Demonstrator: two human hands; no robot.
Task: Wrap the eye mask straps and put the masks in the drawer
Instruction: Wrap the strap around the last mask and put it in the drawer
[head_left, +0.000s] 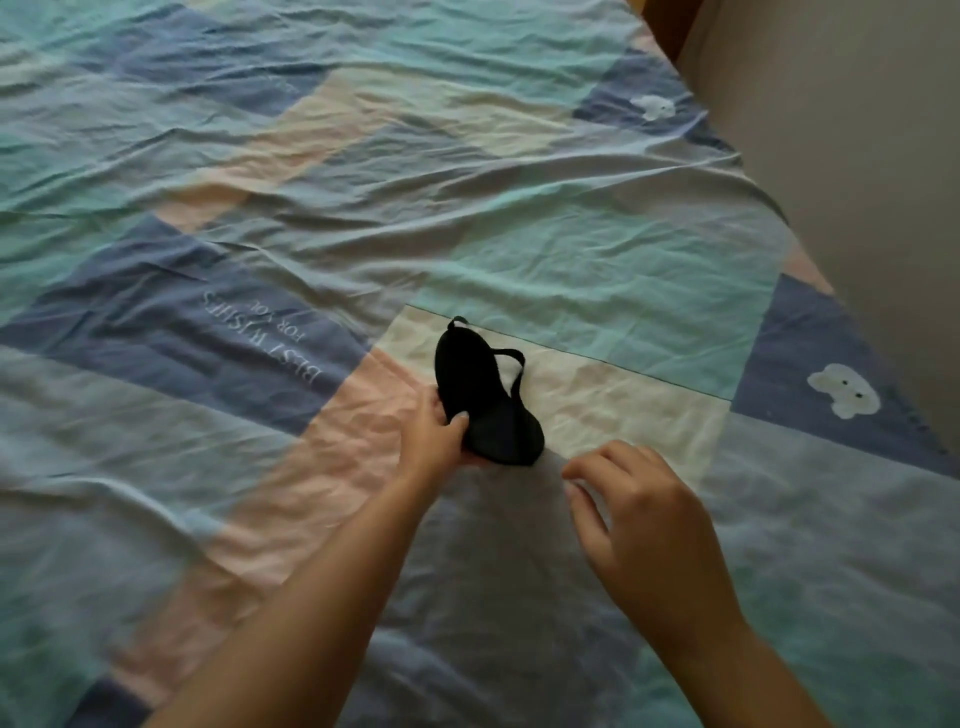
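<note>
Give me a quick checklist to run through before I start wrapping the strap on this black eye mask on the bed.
1. Black fabric eye mask held: ok, the left hand grips its near edge, thumb on top.
2. Thin black elastic strap free to wrap: ok, it loops loose off the mask's right side, not yet wound.
3. Right hand free to take the strap: ok, it hovers empty, fingers curled, near the mask but apart from it.
4. Strap untwisted: cannot tell, too dark and thin.
5. Surface workable: ok, the mask rests on the wrinkled patchwork bedsheet with nothing else close by.
6. Drawer ready: cannot tell, no drawer is in view.
</note>
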